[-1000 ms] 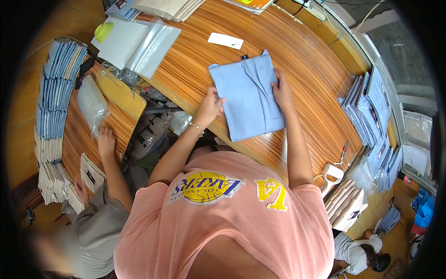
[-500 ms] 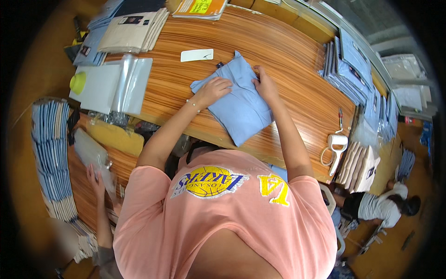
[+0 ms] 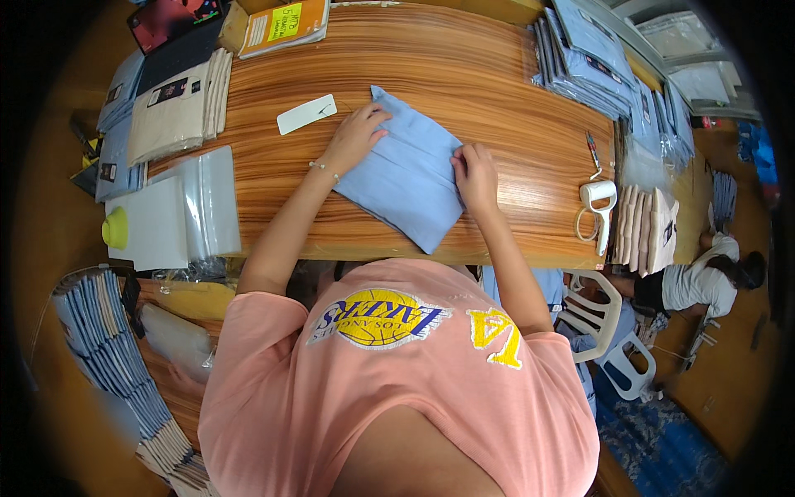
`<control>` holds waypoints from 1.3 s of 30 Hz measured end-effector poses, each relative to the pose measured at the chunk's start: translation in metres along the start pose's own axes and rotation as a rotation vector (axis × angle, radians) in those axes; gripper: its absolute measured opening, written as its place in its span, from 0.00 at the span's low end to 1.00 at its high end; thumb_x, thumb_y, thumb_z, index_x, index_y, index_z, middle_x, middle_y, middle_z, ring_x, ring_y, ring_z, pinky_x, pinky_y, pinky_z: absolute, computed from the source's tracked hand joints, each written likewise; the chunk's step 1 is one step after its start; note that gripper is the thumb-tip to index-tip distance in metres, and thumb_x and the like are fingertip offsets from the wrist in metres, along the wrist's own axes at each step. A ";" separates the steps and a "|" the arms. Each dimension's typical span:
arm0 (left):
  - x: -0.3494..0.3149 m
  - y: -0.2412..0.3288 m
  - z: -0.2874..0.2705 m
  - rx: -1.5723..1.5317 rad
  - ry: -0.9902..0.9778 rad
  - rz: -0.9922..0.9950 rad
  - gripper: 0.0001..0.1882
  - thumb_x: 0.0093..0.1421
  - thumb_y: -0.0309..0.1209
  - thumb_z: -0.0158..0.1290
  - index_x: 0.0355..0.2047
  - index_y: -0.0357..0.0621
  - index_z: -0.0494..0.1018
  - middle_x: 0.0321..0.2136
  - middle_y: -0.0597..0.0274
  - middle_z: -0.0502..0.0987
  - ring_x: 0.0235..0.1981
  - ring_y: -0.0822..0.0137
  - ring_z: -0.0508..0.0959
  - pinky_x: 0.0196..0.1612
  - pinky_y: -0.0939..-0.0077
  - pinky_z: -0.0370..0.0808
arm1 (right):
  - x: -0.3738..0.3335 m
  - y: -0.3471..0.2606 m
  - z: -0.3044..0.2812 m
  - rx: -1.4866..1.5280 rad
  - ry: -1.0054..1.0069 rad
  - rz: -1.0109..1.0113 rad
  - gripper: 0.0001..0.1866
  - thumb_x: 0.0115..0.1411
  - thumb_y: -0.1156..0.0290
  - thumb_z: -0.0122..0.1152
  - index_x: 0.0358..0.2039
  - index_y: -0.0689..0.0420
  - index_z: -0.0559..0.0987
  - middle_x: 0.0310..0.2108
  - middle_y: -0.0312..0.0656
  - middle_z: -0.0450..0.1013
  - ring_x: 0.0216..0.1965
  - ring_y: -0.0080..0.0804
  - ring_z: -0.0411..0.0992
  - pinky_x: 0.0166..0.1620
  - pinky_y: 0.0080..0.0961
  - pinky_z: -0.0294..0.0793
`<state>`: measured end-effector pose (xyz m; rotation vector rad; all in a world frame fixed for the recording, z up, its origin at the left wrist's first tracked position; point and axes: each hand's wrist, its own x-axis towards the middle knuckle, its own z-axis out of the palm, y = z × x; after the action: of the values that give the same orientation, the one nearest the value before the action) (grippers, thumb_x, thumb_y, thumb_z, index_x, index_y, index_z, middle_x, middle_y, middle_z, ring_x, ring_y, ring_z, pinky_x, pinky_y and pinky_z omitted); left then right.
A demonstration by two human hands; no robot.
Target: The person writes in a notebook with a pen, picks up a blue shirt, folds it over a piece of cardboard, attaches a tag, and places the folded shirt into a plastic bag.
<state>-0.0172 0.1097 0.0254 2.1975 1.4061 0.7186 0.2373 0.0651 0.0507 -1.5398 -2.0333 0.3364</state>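
Observation:
A light blue folded garment (image 3: 406,186) lies slantwise on the wood-grain table in front of me, its surface fairly smooth. My left hand (image 3: 356,139) is closed at its upper left edge, fingertips and thumb drawn together on the cloth. At the right corner my right hand (image 3: 477,178) has its fingers curled and grips the edge. What the fingertips hold under the cloth is hidden. Just left of the garment lies a white rectangular card (image 3: 307,114) with a small dark mark.
Beige packed garments (image 3: 178,108), clear plastic bags (image 3: 211,203) and a yellow-green round object (image 3: 115,228) lie left. Bagged blue garments (image 3: 584,66) are stacked back right. A white lint roller (image 3: 600,207) and tape ring lie near the right edge. A white chair (image 3: 592,319) stands beyond; a person (image 3: 704,277) is behind it.
The garment has turned and been smoothed flatter. My left hand has shifted to its upper left edge, my right hand down to its right corner. The co-worker's hand at left is gone from view.

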 end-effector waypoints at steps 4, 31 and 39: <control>-0.012 -0.014 0.014 0.035 0.032 0.047 0.13 0.58 0.30 0.47 0.44 0.43 0.69 0.50 0.53 0.65 0.52 0.52 0.65 0.54 0.63 0.62 | -0.048 0.014 -0.009 0.101 -0.059 0.030 0.08 0.48 0.71 0.62 0.27 0.58 0.73 0.26 0.42 0.69 0.31 0.41 0.67 0.35 0.33 0.66; -0.016 -0.008 0.021 0.041 0.078 0.055 0.17 0.57 0.31 0.47 0.47 0.45 0.69 0.55 0.51 0.62 0.57 0.50 0.61 0.58 0.61 0.58 | -0.098 0.001 0.003 0.285 -0.058 0.153 0.08 0.46 0.81 0.56 0.29 0.62 0.71 0.29 0.47 0.68 0.29 0.44 0.68 0.33 0.34 0.68; -0.018 -0.024 0.020 -0.265 0.216 -0.019 0.26 0.49 0.10 0.37 0.46 0.45 0.71 0.56 0.51 0.59 0.57 0.54 0.61 0.60 0.67 0.57 | -0.076 0.020 -0.004 0.943 -0.087 0.837 0.15 0.51 0.80 0.59 0.38 0.63 0.65 0.21 0.41 0.69 0.18 0.26 0.69 0.20 0.20 0.67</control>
<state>-0.0282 0.1009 -0.0080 1.9451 1.3409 1.0957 0.2687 -0.0007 0.0222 -1.5971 -0.8692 1.4394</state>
